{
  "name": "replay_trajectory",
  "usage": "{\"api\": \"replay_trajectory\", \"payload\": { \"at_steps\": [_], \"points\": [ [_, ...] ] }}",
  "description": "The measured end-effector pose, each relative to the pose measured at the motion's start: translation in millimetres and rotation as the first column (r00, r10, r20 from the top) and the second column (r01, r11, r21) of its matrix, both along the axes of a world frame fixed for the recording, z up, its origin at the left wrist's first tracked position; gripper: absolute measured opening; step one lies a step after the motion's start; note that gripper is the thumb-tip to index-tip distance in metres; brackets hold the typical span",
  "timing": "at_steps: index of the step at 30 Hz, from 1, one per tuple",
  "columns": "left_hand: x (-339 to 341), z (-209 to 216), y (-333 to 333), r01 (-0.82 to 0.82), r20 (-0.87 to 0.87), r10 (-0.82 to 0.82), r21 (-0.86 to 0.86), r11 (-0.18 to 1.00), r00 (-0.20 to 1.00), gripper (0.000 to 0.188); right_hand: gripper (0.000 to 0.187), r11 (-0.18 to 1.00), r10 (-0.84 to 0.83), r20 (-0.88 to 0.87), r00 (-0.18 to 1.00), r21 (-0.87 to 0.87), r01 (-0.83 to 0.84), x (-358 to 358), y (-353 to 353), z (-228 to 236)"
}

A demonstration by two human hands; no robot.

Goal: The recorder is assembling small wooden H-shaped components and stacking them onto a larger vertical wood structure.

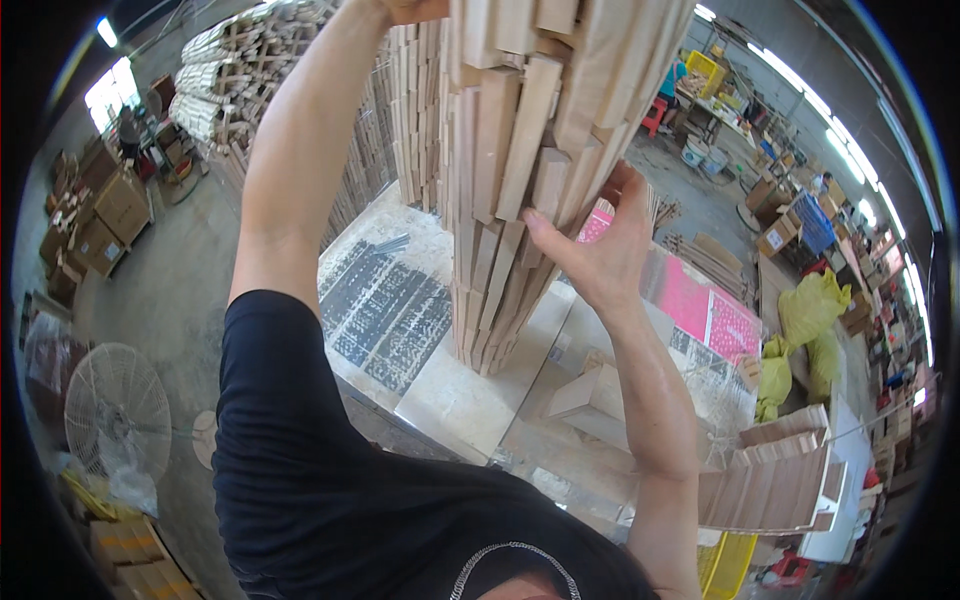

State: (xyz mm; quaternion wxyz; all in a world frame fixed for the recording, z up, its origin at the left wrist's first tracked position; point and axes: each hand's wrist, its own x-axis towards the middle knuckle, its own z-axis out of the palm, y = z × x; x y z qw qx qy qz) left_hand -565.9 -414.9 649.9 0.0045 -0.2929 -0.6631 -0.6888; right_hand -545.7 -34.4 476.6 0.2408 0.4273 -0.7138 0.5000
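Observation:
A tall upright stack of pale wooden strips [505, 190] stands on the worktable directly in front of me. Against its right side rests my right hand [605, 245]; the thumb presses on the strip ends and the fingers curl round the far side, partly hidden. My left arm reaches up to the stack's upper left, where my left hand [415, 10] is cut off by the top edge, its fingers out of sight. The worktable [455, 410] has a light metal plate and dark, dust-covered patches under the stack.
Another strip stack [412, 120] stands behind on the left, near a large pile of bundled wood [245, 75]. Pink patterned sheets [700, 305] lie on the table's right. Wooden slats [765, 490] sit at lower right. A floor fan [118, 410] and cardboard boxes [120, 205] are left.

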Motion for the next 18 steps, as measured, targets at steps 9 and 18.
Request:
{"api": "replay_trajectory", "payload": {
  "at_steps": [9,18],
  "points": [
    [3,5,23,0.051,-0.159,-0.057,-0.038,0.998,0.986,0.070,0.089,1.000,-0.009,0.057,0.998,0.007,0.009,2,1,4],
    [18,18,28,0.050,-0.130,-0.069,-0.145,0.988,0.989,0.070,0.091,1.000,0.026,0.019,0.999,-0.011,-0.025,-6,-4,-3]
  ]
}}
